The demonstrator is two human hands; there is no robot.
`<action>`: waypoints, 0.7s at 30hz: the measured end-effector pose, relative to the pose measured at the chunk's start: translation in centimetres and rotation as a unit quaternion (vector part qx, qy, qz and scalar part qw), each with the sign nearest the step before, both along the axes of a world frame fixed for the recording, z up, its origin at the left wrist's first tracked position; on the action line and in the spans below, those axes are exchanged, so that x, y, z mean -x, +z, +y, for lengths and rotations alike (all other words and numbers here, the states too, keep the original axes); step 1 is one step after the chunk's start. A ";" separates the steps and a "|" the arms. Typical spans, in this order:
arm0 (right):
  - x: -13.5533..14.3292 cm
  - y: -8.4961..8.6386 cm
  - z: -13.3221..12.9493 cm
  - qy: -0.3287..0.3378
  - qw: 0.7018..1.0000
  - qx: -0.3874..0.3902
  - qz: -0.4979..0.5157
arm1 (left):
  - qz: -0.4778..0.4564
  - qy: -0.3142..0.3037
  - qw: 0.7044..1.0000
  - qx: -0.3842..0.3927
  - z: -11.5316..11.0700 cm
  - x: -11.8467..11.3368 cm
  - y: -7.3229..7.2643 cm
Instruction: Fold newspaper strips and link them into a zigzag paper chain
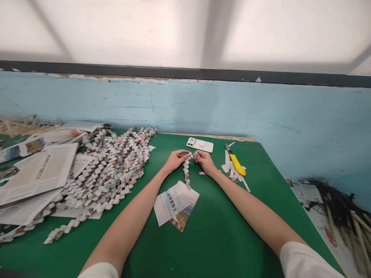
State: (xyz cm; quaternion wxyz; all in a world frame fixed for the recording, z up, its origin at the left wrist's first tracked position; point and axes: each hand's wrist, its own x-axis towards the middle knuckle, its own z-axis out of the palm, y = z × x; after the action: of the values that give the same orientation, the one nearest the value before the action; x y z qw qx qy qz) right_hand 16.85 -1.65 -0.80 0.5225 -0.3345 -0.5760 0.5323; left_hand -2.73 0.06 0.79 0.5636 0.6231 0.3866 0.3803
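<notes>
A short zigzag chain of folded newspaper [186, 170] hangs from the pinched fingers of my left hand [176, 159], its lower end reaching the printed paper pieces below. Close by on the right, my right hand [203, 159] is closed in a pinch at the chain's upper end, on what looks like a small paper strip. The fingertips of both hands nearly meet. Beneath the chain, cut newspaper pieces [174, 204] lie flat on the green table [214, 231]. A white phone [199, 144] rests just beyond my hands.
Long folded-paper chains [116, 166] are heaped on the left, beside stacked newspaper sheets [43, 173]. To the right, a yellow-handled knife [237, 164] lies over paper strips [228, 170]. A blue wall [203, 104] borders the table's back. Sticks [344, 227] are piled beyond its right edge.
</notes>
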 end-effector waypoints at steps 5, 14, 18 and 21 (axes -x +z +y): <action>0.0 0.1 0.0 0.013 1.000 0.010 -0.005 | 0.000 -0.010 1.000 -0.009 0.1 0.0 -0.2; 0.0 0.0 -0.1 -0.001 1.000 0.017 -0.002 | -0.015 -0.025 0.999 -0.022 -0.2 -0.1 0.3; 0.0 0.0 -0.1 -0.017 1.000 0.002 0.005 | -0.004 -0.038 0.999 -0.030 -0.4 -0.1 0.5; 0.0 0.2 -0.2 -0.027 1.000 -0.007 -0.007 | 0.006 -0.049 0.998 -0.024 -0.4 0.0 0.6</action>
State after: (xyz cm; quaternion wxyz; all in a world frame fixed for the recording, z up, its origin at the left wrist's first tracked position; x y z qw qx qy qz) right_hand 16.85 -1.86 -0.63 0.5350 -0.3499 -0.5743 0.5114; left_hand -2.78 -0.33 1.42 0.5638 0.6571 0.3496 0.3579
